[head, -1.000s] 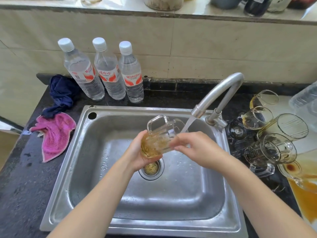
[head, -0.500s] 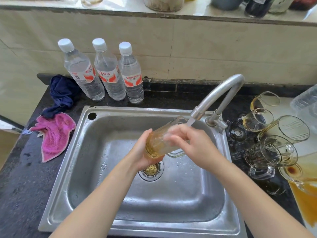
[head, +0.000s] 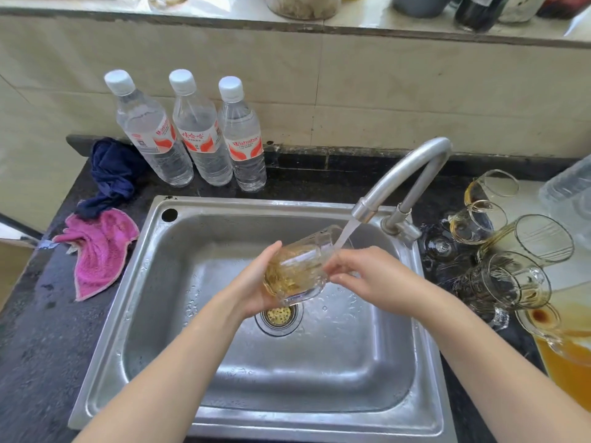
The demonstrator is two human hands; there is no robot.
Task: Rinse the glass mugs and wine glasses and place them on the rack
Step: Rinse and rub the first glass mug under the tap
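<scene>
Far left on the dark tabletop (head: 38, 330): pink cloth (head: 99, 251), crumpled, with a navy cloth (head: 112, 174) just behind. Three bottles (head: 198, 135) upright in a row against the tiled wall, behind the sink (head: 153, 282).

Over the sink, above the drain (head: 279, 316): left forearm reaching in from the lower left, left hand (head: 252, 282) cupped under and around the base of a mug (head: 297, 266), thumb up along its side, gripping it. Mug tilted, mouth raised toward the tap (head: 399, 183), amber tint inside, water stream landing at its rim. Right forearm in from the lower right, right hand (head: 361, 276) against the mug's right side, fingers curled and pinching it near the rim; exact contact blurred.

Right of the sink: cluster of glasses (head: 505, 238) lying tipped on the tabletop, some amber-stained, another mug (head: 508, 282) among them on its side. Clear plastic tub (head: 566, 190) at the far right edge; orange puddle below it.
</scene>
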